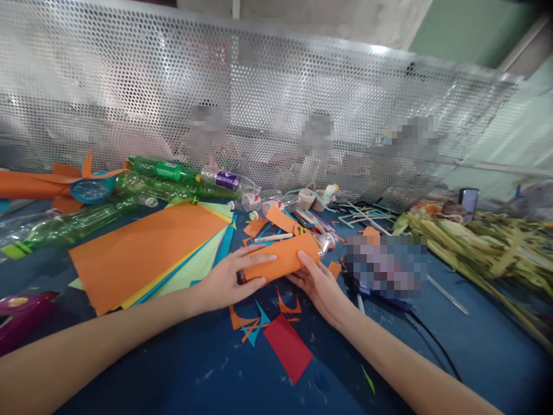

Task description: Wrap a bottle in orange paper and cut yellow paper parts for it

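Both hands hold an orange paper tube point(279, 258) above the blue table, tilted slightly up toward the right. My left hand point(224, 279) is closed around its left end, with the fingers on top and the thumb below. At the right end my right hand point(317, 285) grips it, thumb on top and fingers underneath. Clear plastic point(327, 242) shows just beyond that end; I cannot tell whether it belongs inside the tube. Below the hands lie a red paper rectangle point(288, 349) and orange and blue paper scraps point(258, 324).
Coloured paper sheets point(147, 248) lie to the left, with green plastic bottles point(82, 222) behind. A purple glue gun point(26, 314) is at the left edge. On the right are a blue corded tool point(384, 297), partly blurred, and dry corn husks point(470, 248). A perforated metal screen point(268, 98) stands behind.
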A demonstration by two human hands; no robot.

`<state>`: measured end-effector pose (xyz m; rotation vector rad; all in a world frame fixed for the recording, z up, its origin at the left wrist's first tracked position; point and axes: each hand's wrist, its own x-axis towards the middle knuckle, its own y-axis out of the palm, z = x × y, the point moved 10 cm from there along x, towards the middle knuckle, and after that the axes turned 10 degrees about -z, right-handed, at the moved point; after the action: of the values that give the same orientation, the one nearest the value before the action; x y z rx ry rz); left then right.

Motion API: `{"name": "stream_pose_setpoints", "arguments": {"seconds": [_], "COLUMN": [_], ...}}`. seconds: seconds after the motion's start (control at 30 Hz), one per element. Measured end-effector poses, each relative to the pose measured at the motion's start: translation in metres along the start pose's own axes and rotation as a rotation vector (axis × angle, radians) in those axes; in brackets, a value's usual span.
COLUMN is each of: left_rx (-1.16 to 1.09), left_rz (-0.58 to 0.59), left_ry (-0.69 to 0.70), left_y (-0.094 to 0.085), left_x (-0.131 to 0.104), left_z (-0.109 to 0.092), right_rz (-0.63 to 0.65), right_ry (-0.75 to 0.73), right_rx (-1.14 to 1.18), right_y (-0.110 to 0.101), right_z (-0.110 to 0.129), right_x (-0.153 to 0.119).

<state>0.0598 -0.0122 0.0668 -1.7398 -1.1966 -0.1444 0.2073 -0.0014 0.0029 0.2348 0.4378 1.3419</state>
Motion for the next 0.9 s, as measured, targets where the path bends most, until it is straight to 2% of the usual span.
{"name": "stream_pose_setpoints", "arguments": {"seconds": [0.13,0.23,0.33,0.43,0.57,0.67,0.77,0.83,0.87,0.9], "left_rx": [0.11,0.106,0.032,-0.007,0.012,-0.002,-0.032,-0.05,-0.058,-0.068], "left_rz": [-0.004,0.051,0.156,0.228,0.233,0.238,0.245,0.242,0.237,0.226], "left_ry": [0.012,-0.051,-0.104,-0.103,-0.119,-0.115,-0.127,-0.162,-0.181,-0.19], "left_y": [-0.007,-0.009,-0.005,0.001,0.005,0.006,0.004,-0.001,-0.003,-0.006], "left_x": [0.007,0.011,0.009,0.005,0.0,0.0,0.002,0.003,0.005,0.006], "left_z": [-0.014,-0.02,-0.023,-0.026,-0.025,-0.026,-0.023,-0.015,-0.01,-0.006], "right_rz": [-0.009,0.033,0.093,0.088,0.036,0.044,0.123,0.247,0.329,0.304], "right_ry": [0.031,0.05,0.055,0.028,-0.028,-0.032,0.017,0.009,-0.093,-0.253], "right_rx": [-0.035,-0.066,-0.087,-0.108,-0.148,-0.194,-0.391,-0.673,-0.858,-1.037], "right_y": [0.0,0.006,0.015,0.018,0.02,0.024,0.024,0.019,0.016,0.007], "right_z": [-0.001,-0.004,-0.006,-0.002,0.007,0.014,0.023,0.035,0.048,0.068], "right_x": [-0.002,-0.007,-0.014,-0.018,-0.023,-0.025,-0.024,-0.023,-0.023,-0.02]}}
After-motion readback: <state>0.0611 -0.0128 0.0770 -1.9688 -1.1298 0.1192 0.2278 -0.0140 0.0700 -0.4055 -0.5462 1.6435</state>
